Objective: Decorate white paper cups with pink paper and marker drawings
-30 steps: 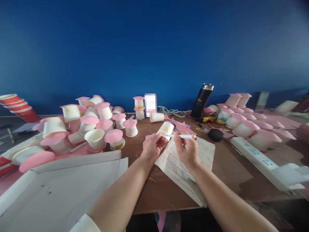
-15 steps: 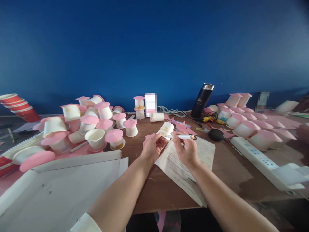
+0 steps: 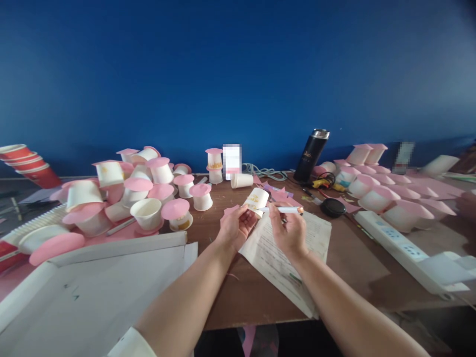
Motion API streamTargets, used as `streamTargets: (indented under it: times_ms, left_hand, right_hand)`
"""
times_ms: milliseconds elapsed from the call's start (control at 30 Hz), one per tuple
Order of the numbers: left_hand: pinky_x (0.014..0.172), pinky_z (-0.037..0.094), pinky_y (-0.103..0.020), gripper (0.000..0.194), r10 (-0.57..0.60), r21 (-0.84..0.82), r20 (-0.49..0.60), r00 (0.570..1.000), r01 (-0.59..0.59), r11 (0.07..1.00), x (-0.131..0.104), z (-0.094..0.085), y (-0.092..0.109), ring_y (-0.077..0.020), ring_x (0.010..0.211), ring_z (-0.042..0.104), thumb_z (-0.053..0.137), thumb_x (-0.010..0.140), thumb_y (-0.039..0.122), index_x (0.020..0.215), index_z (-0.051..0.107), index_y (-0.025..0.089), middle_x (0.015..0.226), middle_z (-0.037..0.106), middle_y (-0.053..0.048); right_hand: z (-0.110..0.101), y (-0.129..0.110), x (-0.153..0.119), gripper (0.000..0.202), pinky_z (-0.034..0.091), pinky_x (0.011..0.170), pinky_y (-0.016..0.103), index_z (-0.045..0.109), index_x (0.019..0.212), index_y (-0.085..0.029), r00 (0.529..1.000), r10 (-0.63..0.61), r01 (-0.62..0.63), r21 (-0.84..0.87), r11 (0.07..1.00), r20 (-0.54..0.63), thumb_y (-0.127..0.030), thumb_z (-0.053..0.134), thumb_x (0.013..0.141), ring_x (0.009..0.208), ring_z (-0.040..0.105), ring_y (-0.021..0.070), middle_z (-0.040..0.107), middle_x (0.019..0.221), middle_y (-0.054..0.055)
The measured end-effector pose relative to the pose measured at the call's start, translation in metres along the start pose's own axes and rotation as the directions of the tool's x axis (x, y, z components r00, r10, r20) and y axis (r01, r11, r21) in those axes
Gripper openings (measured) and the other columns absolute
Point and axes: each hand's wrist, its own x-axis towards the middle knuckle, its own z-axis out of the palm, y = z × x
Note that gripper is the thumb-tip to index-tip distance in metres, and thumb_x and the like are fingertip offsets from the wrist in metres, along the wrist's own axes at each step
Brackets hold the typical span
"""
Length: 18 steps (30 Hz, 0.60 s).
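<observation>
My left hand (image 3: 238,226) holds a small white paper cup (image 3: 256,199) with a gold print by its lower edge, tilted above the brown table (image 3: 223,297). In my right hand (image 3: 288,228) is a white pen (image 3: 285,210), lying nearly level with its tip at the cup's rim. Under my right hand lies a printed sheet of paper (image 3: 275,267). A piece of pink paper (image 3: 229,213) shows beside my left hand. Behind the cup a plain white cup (image 3: 242,180) lies on its side.
Many cups with pink paper discs (image 3: 176,209) crowd the left, behind a grey-white box (image 3: 111,287). A black bottle (image 3: 311,156), a round black lid (image 3: 333,208), a power strip (image 3: 399,248) and rows of pink-topped cups (image 3: 379,198) stand right.
My right hand and the pen have shifted very slightly to the right. The cup in my left hand has barely moved.
</observation>
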Motion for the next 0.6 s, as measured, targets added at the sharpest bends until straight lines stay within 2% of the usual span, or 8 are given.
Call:
streamTargets:
  times_ms: [333,500,600]
  left_hand:
    - [0.061,0.056,-0.02,0.012,0.013,-0.029,0.01,1.0,-0.013,0.999,0.0028,-0.0028,0.0004,-0.0087,0.058,0.06,0.059,0.089,0.005,0.079,0.062,0.011,0.07,0.065,-0.006]
    - [0.061,0.056,-0.021,0.011,0.01,-0.027,-0.005,1.0,-0.01,1.0,0.0023,-0.0023,0.0018,-0.0096,0.06,0.061,0.059,0.089,0.005,0.08,0.061,0.011,0.072,0.066,-0.007]
    - [0.062,0.056,-0.02,0.013,0.023,-0.029,-0.007,1.0,-0.023,0.999,0.0017,-0.0027,0.002,-0.0097,0.06,0.061,0.06,0.088,0.005,0.077,0.06,0.011,0.07,0.064,-0.006]
  right_hand:
    - [0.0008,-0.0002,-0.0003,0.029,0.053,0.071,0.034,0.069,0.088,-0.021,0.999,0.045,-0.045,-0.01,0.999,-0.009,-0.04,0.05,0.098,0.067,0.065,0.0193,0.073,0.077,0.006]
    - [-0.0011,-0.0029,0.0005,0.028,0.054,0.069,0.031,0.068,0.086,-0.022,0.996,0.039,-0.046,0.087,0.995,0.075,-0.039,0.05,0.098,0.066,0.065,0.0171,0.072,0.078,0.005]
    - [-0.0001,-0.0004,0.0024,0.026,0.054,0.064,0.03,0.068,0.096,-0.022,0.99,0.139,-0.137,0.2,0.97,0.006,-0.041,0.051,0.098,0.064,0.065,0.0156,0.072,0.085,0.005]
